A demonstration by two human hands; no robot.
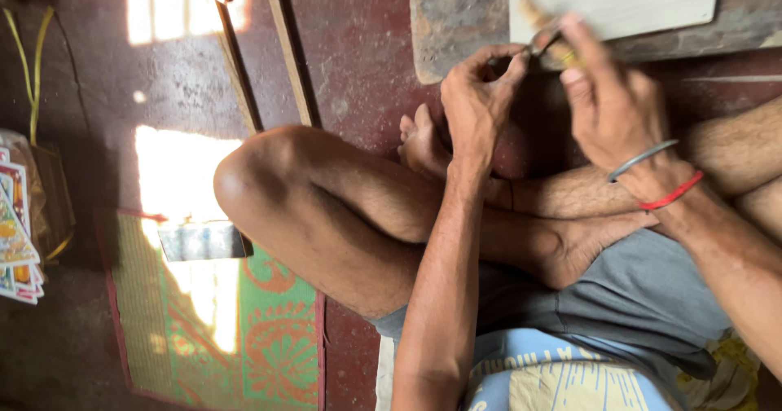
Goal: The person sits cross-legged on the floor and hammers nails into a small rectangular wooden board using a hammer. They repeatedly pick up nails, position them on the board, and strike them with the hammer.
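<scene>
While a person sits cross-legged on a dark red floor [358,44], grey shorts [635,297] and a blue-and-cream printed cloth [538,378] fill the near edge of the head-camera view, with bare knees and feet folded just beyond. Both forearms reach forward over the crossed legs. The left hand [476,105] is curled tight, its fingertips [513,57] pinched together on something too small and too dark to make out. Close beside it, the right hand [607,105], wearing a metal bangle [639,160] and a red thread [672,193] at the wrist, grasps a small tool [547,30] with a pale yellowish handle; the tool is blurred, and its metal tip points toward the left hand's pinch. The two hands nearly meet above the feet. Past them, a worn grey slab [464,20] lies on the floor, with a pale flat board [619,0] resting on it. Off to the left, a green and orange patterned mat [269,338] lies in a patch of sunlight, a stack of colourful printed cards [16,232] sits at the frame's edge, and thin wooden strips [285,48] lean farther back.
</scene>
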